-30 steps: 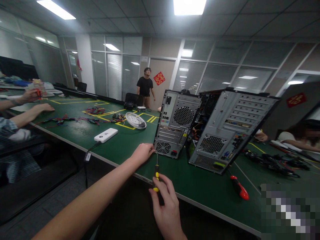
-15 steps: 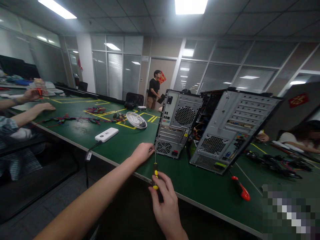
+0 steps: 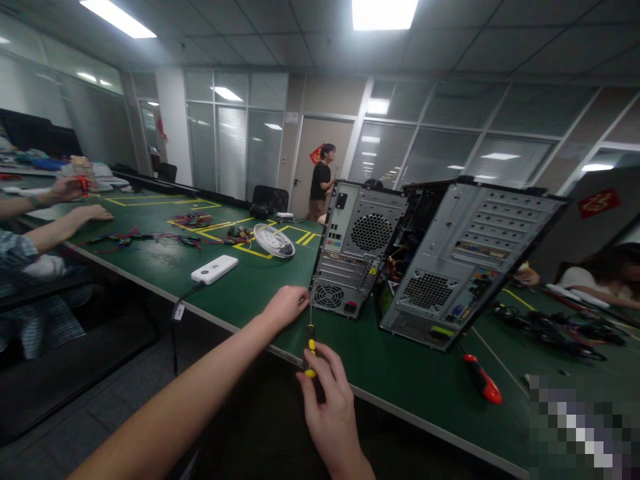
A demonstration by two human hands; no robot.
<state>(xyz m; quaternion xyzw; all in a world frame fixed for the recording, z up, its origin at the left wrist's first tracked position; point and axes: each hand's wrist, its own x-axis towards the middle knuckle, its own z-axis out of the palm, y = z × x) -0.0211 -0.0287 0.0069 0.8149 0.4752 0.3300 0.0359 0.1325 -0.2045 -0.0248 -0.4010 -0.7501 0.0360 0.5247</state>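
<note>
Right hand [image 3: 331,408] is nearest the camera, just in front of the computer case [image 3: 353,248] and below the table edge. Its fingers are closed on the handle end of a screwdriver [image 3: 311,348].

The screwdriver has a black handle with yellow bands and a yellow butt, plus a thin bare metal shaft. It stands nearly upright, with the tip up at the case's lower left rear corner.

Left hand [image 3: 287,305] is at that same corner, forearm coming in from lower left. The fingers are curled, with the fingertips against the case by the screwdriver tip. Can't tell if it pinches anything.

The case stands upright on the green table [image 3: 235,297] with its grey rear panel facing the camera: round fan grille high up, small fan vent at the bottom, ports and slot covers between.

- **Right of the case:** a second case [image 3: 467,257], open and tilted, almost touching it.
- **In front of the second case:** a red screwdriver [image 3: 481,379] flat on the table.
- **Left of the case:** a white box [image 3: 215,269] with a cable hanging off the table edge.
- **Behind the white box:** a white round fan [image 3: 273,240].
- **Far left:** loose wires [image 3: 143,237] and a co-worker's hands [image 3: 90,213].
- **Behind the case, by the door:** a person [image 3: 323,181] standing.
</note>
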